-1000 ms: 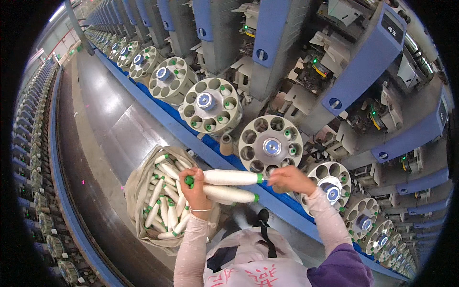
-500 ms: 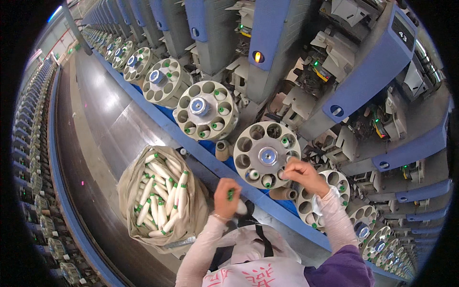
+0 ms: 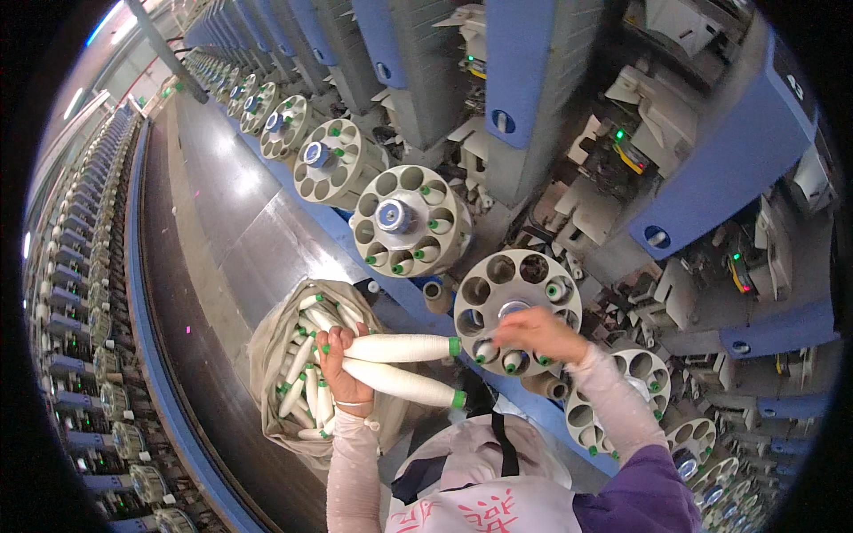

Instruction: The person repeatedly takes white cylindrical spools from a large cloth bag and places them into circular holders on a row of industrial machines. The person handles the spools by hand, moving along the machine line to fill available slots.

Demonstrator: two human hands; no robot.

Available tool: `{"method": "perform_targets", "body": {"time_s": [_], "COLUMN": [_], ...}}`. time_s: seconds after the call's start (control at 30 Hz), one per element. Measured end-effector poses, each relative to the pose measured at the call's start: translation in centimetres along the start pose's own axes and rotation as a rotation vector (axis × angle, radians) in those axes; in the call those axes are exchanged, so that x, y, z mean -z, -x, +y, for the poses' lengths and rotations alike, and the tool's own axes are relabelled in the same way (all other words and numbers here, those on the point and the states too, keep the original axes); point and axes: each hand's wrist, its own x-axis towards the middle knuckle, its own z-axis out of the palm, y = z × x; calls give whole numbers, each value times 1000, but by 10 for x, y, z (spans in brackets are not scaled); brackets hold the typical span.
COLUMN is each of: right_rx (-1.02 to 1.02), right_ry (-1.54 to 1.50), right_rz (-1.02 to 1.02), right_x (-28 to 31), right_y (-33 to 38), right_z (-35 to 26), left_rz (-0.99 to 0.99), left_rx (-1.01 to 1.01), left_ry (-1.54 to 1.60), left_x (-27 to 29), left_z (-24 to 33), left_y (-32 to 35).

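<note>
"Holding anything, that left hand [image 3: 345, 369]?"

"Yes, two white bobbins [image 3: 404, 347]. The grip is closed round their ends at the person's left; the opposite ends, green-tipped, point right and spread slightly apart."

"Where are they, exactly?"

"Up in the air, between the right edge of the cloth sack [image 3: 266, 364] and the near rim of the round magazine [image 3: 512, 289]. The hand itself is over the sack's right edge."

"And the right hand [image 3: 540, 335]?"

"Above the near part of that magazine, fingers bent and pointing left, covering part of the blue hub [image 3: 513, 307]. Whether its grip has anything in it, I cannot tell."

"What is in the magazine?"

"Green-tipped bobbins stand in several pockets: three along the near rim, partly below the right hand, and one toward the far right edge. Some pockets along the left rim look bare."

"And around it?"

"A brown tube [image 3: 545, 385] sits just beside the near rim, above the blue rail [image 3: 409, 298]. More white bobbins lie heaped in the beige sack, left of the rail."
</note>
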Motion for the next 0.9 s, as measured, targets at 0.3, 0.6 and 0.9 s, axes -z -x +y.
{"method": "perform_targets", "body": {"time_s": [0.3,0.6,0.9], "right_rx": [224,305,5], "right_ry": [-1068,574,246], "right_rz": [218,438,389], "right_x": [-38,5,-125], "right_y": [-21,-17,0], "right_z": [-37,-3,-19], "left_rz": [-144,-59,103], "left_rx": [-117,561,573], "left_ry": [-688,-547,-44], "left_x": [25,17,2], "left_z": [-90,-66,-66], "left_y": [-9,-8,-26]}}
